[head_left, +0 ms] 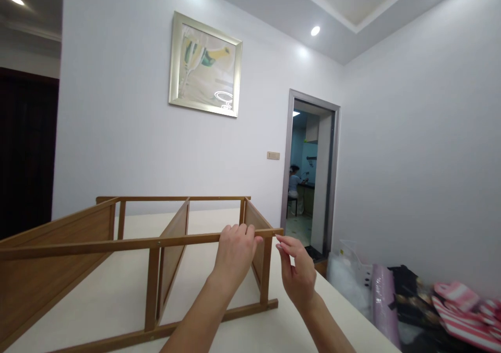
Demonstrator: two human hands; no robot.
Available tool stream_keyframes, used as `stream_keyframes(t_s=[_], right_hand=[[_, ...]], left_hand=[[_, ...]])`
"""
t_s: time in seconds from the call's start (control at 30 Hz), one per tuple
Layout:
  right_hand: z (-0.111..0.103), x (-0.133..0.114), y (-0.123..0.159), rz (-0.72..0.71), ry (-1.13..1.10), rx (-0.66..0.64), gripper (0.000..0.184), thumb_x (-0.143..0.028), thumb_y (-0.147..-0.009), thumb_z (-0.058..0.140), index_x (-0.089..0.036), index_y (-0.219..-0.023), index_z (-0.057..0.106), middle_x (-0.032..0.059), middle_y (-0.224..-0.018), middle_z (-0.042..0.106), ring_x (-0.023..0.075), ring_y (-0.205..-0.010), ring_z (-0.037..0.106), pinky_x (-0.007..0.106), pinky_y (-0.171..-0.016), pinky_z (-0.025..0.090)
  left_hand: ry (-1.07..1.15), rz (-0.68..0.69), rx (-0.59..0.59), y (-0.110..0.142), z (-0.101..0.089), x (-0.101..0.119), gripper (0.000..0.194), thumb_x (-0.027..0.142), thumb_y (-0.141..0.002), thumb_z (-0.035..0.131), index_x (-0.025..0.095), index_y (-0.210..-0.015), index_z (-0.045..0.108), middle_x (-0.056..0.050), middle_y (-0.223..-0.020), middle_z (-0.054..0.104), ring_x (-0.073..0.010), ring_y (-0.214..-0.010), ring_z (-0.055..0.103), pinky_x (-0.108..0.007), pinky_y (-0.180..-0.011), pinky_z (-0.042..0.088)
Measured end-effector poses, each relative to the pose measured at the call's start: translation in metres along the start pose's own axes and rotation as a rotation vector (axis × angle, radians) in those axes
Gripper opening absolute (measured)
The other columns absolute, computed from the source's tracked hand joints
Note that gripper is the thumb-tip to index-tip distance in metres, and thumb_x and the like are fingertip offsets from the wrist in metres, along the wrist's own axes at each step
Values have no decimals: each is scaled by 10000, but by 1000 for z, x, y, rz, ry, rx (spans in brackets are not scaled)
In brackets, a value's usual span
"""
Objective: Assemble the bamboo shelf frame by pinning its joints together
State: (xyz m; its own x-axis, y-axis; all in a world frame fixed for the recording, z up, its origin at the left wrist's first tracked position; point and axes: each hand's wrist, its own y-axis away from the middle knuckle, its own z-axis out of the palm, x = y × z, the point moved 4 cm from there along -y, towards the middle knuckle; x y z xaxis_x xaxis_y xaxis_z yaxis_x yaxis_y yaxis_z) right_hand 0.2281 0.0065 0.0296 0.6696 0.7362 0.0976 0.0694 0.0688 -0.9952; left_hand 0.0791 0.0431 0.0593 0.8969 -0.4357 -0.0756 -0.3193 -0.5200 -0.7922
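Note:
A brown wooden shelf frame (117, 246) lies on its side on a white table (117, 290), with several panels standing as dividers. My left hand (235, 254) is wrapped round the frame's near top rail, close to its right end. My right hand (297, 274) hovers just right of the rail's end, with its fingers loosely curled and apart, holding nothing. Its fingertips are nearly touching the rail's tip.
A framed picture (205, 63) hangs on the white wall. A doorway (311, 170) at right shows a person seated far off in another room. Right of the table lie a clear bag (346, 280), a purple roll (383, 295) and pink striped fabric (465, 311).

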Motion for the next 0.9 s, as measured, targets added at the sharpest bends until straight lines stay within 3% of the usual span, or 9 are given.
stream_keyframes(t_s=[0.2, 0.4, 0.9], right_hand=[[-8, 9, -15, 57, 229, 139, 87, -137, -893, 585, -194, -957, 584, 39, -845, 655, 158, -784, 630, 317, -718, 533], [4, 30, 0, 52, 236, 101, 86, -146, -884, 609, -196, -953, 618, 34, -819, 637, 156, -768, 575, 307, -697, 498], [9, 19, 10, 47, 278, 91, 214, -112, -883, 597, -207, -1065, 658, 51, -849, 632, 165, -809, 553, 331, -727, 481]], left_hand=[[8, 3, 3, 0, 1, 0, 219, 350, -946, 494, 181, -889, 620, -42, -764, 643, -190, -707, 567, -338, -683, 338], [4, 0, 36, 2, 3, -2, 195, 339, -940, 503, 190, -901, 621, -45, -780, 648, -204, -747, 573, -351, -712, 341], [-2, 30, 17, 3, -3, 0, 242, 349, -957, 460, 182, -899, 624, -47, -761, 639, -195, -709, 560, -344, -677, 327]])
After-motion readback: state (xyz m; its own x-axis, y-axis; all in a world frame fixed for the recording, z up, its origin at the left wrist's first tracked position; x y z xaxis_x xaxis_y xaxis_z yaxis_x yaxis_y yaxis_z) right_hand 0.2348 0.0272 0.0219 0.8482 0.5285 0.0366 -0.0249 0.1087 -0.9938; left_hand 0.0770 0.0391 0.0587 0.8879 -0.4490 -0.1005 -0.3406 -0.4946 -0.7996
